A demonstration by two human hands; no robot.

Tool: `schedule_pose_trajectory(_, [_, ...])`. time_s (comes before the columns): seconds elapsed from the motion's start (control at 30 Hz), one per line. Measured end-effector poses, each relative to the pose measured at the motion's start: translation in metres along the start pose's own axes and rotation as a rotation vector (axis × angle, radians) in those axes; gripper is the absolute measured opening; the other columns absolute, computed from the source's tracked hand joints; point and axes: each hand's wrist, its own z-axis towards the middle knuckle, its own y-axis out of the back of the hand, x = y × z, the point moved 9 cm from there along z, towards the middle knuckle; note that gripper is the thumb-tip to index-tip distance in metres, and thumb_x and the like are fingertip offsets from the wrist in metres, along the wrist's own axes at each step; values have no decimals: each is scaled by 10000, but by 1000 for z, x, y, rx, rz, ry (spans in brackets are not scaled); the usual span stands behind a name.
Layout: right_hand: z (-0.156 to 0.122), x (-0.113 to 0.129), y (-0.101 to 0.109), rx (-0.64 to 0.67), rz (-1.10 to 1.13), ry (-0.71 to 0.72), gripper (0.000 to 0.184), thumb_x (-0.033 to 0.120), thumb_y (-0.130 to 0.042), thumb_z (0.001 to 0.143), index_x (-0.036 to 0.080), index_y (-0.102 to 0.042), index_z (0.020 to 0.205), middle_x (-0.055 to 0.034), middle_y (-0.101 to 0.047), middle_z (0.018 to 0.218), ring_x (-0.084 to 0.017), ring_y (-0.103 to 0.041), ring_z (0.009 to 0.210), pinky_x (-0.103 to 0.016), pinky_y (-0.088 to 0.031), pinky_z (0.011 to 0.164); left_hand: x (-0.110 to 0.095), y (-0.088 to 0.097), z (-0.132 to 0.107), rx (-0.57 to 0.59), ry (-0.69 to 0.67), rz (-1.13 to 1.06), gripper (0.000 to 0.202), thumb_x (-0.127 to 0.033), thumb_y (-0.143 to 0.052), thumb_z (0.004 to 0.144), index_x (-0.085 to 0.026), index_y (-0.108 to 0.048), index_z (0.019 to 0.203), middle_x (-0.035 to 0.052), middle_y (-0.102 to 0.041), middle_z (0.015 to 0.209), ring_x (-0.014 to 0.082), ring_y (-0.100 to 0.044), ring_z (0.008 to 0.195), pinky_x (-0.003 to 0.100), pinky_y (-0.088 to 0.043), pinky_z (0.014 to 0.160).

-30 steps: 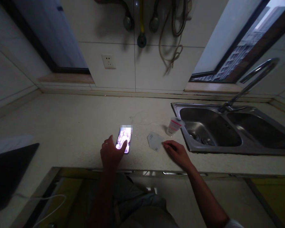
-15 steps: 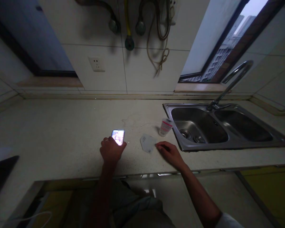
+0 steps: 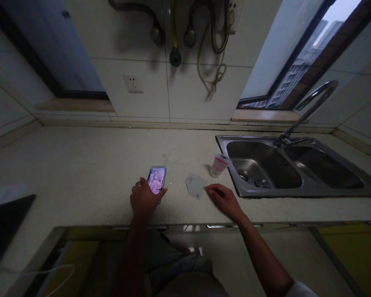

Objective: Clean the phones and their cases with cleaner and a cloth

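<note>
A lit phone (image 3: 157, 179) lies on the pale countertop (image 3: 89, 173). My left hand (image 3: 144, 201) rests over its near end, fingers curled and the thumb against the screen's right edge. My right hand (image 3: 224, 200) lies on the counter with its fingers curled, the fingertips just right of a small flat grey packet (image 3: 195, 185). A small white tube with a pink band (image 3: 219, 165) stands a little beyond, next to the sink's left rim.
A steel double sink (image 3: 266, 187) with a curved tap (image 3: 309, 108) fills the right. A dark cooktop (image 3: 3, 225) and a white cable (image 3: 55, 274) are at the left. A wall socket (image 3: 133, 83) and hanging hoses (image 3: 213, 45) are behind.
The phone's screen shows a different, dimmer picture. My view has shifted slightly. Both hands have stayed about where they were.
</note>
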Motion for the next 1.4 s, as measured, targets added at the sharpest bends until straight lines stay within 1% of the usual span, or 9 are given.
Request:
schedule_pose_trajectory(0.23, [0, 1, 1, -8, -9, -1, 295, 461, -617, 886, 219, -722, 1017, -72, -743, 1023, -227, -682, 937, -372, -531, 861, 6, -1, 2, 60, 43, -99, 677, -677, -611, 721, -102, -634, 1079, 205, -609, 1063, 370, -579, 1067, 428, -475, 839])
schedule_pose_trajectory(0.47, [-4, 26, -11, -17, 7, 68, 251, 424, -610, 904, 229, -729, 1009, -78, -738, 1039, -237, -674, 993, -408, -515, 939, 19, 5, -1, -20, 145, -433, 714, -509, -756, 639, -155, -546, 1222, 170, -531, 1225, 302, -639, 1000, 434, -507, 850])
schedule_pose_trajectory(0.53, [-7, 43, -27, 9, 61, 99, 230, 404, -627, 902, 237, -728, 1025, -78, -734, 1051, -236, -673, 1013, -417, -511, 966, 22, 2, -5, -76, 189, -684, 752, -477, -803, 581, -164, -529, 1208, 154, -550, 1224, 288, -626, 1040, 422, -510, 867])
schedule_pose_trajectory(0.63, [-12, 63, -67, 124, 285, 56, 299, 400, -661, 887, 256, -681, 1148, -81, -722, 1111, -230, -683, 1026, -421, -544, 945, 13, -22, -13, 19, 296, -1277, 762, -496, -826, 516, -161, -525, 1130, 92, -636, 1033, 223, -652, 871, 357, -529, 748])
schedule_pose_trajectory(0.77, [-15, 73, -129, 373, 625, -98, 458, 464, -704, 840, 269, -622, 1246, -73, -695, 1181, -229, -715, 946, -383, -628, 731, -15, -36, -26, 48, 303, -1752, 773, -441, -858, 503, -187, -505, 1143, -5, -644, 848, 138, -615, 672, 275, -503, 640])
schedule_pose_trajectory(0.93, [-9, 59, -137, 330, 623, -145, 422, 464, -719, 815, 231, -681, 1165, -37, -734, 940, -210, -731, 821, -401, -622, 789, -25, -32, -36, -11, 275, -1799, 625, -432, -863, 545, -183, -546, 1022, 2, -657, 862, 128, -622, 684, 267, -515, 663])
schedule_pose_trajectory(1.07, [-12, 51, -135, 383, 605, -157, 436, 399, -733, 788, 253, -653, 1191, -15, -728, 916, -203, -730, 829, -400, -605, 821, -21, -29, -39, -5, 271, -1790, 669, -401, -879, 528, -189, -520, 1052, 20, -675, 895, 159, -646, 718, 302, -541, 688])
schedule_pose_trajectory(1.27, [-9, 47, -140, 364, 660, -208, 298, 249, -751, 680, 242, -611, 944, 16, -691, 899, -158, -672, 771, -340, -610, 727, -22, -27, -39, -22, 173, -1685, 464, -481, -785, 681, -189, -554, 959, 23, -670, 844, 155, -636, 738, 262, -518, 696])
schedule_pose_trajectory(1.4, [-4, 45, -145, 356, 570, -166, 308, 256, -720, 684, 233, -602, 968, 9, -681, 850, -159, -643, 739, -316, -580, 711, -17, -33, -37, -32, 226, -1673, 459, -549, -746, 692, -179, -608, 925, 14, -655, 803, 155, -618, 715, 258, -506, 676])
